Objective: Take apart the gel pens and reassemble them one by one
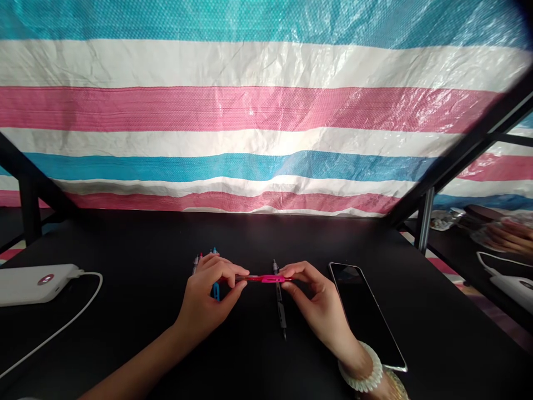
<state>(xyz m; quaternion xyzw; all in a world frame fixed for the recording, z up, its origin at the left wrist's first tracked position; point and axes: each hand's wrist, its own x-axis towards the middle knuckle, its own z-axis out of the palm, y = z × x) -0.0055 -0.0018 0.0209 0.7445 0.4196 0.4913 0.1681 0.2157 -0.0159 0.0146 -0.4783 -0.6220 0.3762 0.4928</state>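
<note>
A pink pen [272, 279] is held level between my two hands above the black table. My left hand [212, 286] pinches its left end between thumb and fingertips. At its right end, the thumb and fingers of my right hand [314, 294] are closed on it. Below the pink pen lies a dark grey pen [280, 308], pointing toward me. Several more pens [214, 251] lie behind my left hand, mostly hidden by it; a blue clip [216, 291] shows beneath the fingers.
A phone [366, 316] lies just right of my right hand. At the left is a white power bank [37, 284] with a white cable [89, 305]. Striped plastic sheeting [250, 111] hangs behind the table [125, 239]. Another person's hand [512, 236] is at the neighbouring table.
</note>
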